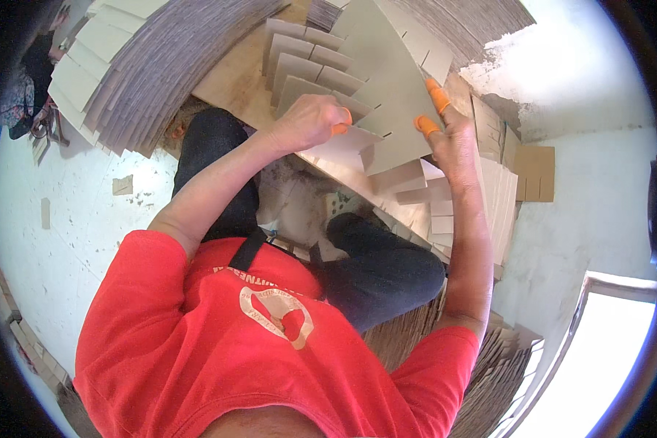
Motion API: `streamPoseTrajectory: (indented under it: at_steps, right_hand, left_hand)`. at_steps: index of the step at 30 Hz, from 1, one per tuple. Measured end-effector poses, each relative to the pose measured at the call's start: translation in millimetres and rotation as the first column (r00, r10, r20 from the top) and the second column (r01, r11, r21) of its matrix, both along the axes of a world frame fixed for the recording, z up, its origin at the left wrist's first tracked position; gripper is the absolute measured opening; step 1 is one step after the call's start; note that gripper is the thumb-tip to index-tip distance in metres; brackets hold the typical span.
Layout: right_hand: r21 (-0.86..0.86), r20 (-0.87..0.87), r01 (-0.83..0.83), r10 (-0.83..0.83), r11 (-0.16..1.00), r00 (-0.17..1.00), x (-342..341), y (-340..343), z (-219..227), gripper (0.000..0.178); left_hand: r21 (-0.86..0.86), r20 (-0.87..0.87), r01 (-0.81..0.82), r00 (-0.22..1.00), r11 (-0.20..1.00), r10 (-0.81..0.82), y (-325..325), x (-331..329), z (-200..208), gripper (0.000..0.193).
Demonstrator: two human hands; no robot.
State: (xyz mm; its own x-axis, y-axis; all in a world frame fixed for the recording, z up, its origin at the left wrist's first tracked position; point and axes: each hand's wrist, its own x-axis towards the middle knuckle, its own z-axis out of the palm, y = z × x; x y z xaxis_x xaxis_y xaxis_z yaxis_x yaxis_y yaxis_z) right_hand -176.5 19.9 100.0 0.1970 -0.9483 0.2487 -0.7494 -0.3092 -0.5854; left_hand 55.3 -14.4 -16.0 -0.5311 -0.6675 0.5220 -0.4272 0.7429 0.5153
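Note:
A long slotted cardboard sheet [387, 80] stands on the wooden work surface, with several shorter cardboard strips [296, 69] crossing it at its left side. Fingers curled, my left hand [310, 124] closes at the nearest cross strip [343, 142]; an orange finger cover shows on it, and the strip partly hides behind the hand. Orange covers also sit on the thumb and forefinger of my right hand [452, 135]. That hand grips the long sheet at its right edge, thumb on the near face. Loose cardboard pieces [401, 177] lie just below the sheet.
A tall fanned stack of cardboard [160, 66] rises at the left. More cardboard stacks [452, 22] stand at the far side, and others [500, 190] lean beyond my right forearm. Bundled cardboard [496, 372] lies at lower right, near a bright opening [598, 358].

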Motion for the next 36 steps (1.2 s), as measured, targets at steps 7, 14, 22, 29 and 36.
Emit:
streamPoseTrajectory:
  at_steps: [7, 14, 22, 29, 36]
  right_hand:
    - [0.089, -0.122, -0.017, 0.028, 0.996, 0.992, 2, 2, -11, 0.079]
    - [0.015, -0.279, -0.035, 0.038, 0.999, 0.959, 7, 16, -15, 0.083]
    - [0.034, -0.147, -0.081, 0.085, 0.996, 0.985, 14, 20, -6, 0.084]
    - [-0.015, -0.116, -0.058, 0.056, 0.998, 0.992, 4, 24, -39, 0.08]
    - [-0.094, -0.196, -0.056, 0.037, 0.994, 0.98, 9, 49, -39, 0.068]
  left_hand:
    - [0.001, 0.02, -0.015, 1.0, 1.0, 0.015, -2, -2, 0, 0.008]
    - [0.007, 0.023, -0.012, 1.0, 1.0, 0.012, 0, 3, 2, 0.009]
    - [-0.023, 0.041, 0.016, 0.999, 1.0, -0.015, 1, -3, 7, 0.01]
    - [-0.043, 0.054, -0.018, 0.998, 0.999, 0.02, 0, -9, 1, 0.011]
    - [-0.064, 0.097, -0.004, 0.995, 0.998, 0.011, 4, -2, 4, 0.011]
